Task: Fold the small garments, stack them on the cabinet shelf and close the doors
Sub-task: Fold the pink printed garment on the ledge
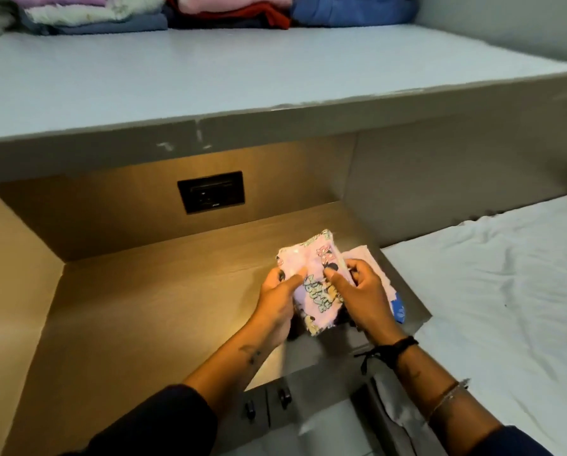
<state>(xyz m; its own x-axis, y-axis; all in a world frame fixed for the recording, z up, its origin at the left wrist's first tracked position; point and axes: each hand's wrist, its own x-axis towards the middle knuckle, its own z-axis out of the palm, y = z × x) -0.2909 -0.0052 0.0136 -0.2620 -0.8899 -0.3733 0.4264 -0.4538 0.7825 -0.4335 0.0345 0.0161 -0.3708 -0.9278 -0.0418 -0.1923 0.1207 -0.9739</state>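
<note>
Both hands hold a small printed garment [311, 284] over the counter [163, 311].

Left hand [277, 302] and right hand [358, 296] pinch its edges, thumbs on top; folded clothes [190, 9] sit on the shelf [209, 70] above.

Pink cartoon-print garment [311, 284], partly folded, above wooden counter [163, 297]

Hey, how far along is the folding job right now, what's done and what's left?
Partly done. Folded stacks of pink, red and blue clothes already sit at the back of the pale grey upper shelf. In hand: the left hand and right hand both grip a small pink cartoon-print garment over the wooden counter. Left: finishing it, shelving it, closing doors; no doors are visible.
</note>
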